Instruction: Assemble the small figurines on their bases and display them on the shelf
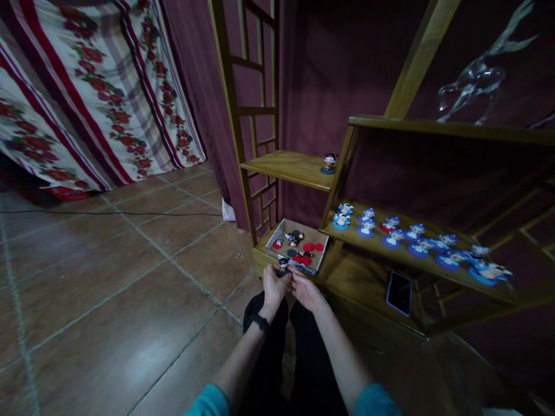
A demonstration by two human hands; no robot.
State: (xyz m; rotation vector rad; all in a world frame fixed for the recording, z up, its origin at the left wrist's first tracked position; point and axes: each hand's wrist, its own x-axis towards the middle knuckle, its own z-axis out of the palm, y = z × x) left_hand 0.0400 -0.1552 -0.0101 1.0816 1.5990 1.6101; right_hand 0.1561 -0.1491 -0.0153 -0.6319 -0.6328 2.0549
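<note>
I see my left hand [274, 284] and right hand [304, 289] pinching one small figurine [283, 266] together, at the cardboard box's [277, 234] near edge; open tiled floor [130, 277] at nine o'clock.

Home display corner: wooden shelf unit [433, 128], figurine rows [416, 237], floral curtain [87, 86], tiled floor [108, 277].

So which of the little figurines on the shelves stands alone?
The dark-haired figurine on the upper left shelf stands by itself; the blue-based ones crowd the lower right shelf in a row.
</note>
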